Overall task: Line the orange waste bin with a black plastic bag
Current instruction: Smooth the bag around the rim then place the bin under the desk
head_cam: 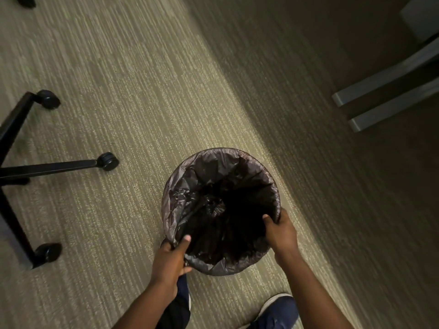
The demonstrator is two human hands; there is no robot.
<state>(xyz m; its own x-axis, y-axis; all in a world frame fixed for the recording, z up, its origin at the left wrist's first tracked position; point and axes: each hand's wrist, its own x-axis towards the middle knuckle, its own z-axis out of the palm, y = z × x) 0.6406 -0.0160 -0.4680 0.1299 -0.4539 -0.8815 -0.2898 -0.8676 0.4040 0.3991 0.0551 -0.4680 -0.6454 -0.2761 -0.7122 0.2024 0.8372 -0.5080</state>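
A round waste bin stands on the carpet below me, wrapped all over by a black plastic bag (190, 186), so none of its orange shows. The bag is folded out over the rim and sags crumpled into the dark inside. My left hand (169, 256) grips the near left rim, thumb inside the bag and fingers outside. My right hand (280, 230) clasps the near right rim the same way, thumb over the edge.
The black wheeled base of an office chair (47, 166) spreads over the carpet at the left. Grey furniture legs (384, 98) lie in shadow at the upper right. My shoe (280, 309) and trouser leg sit just behind the bin.
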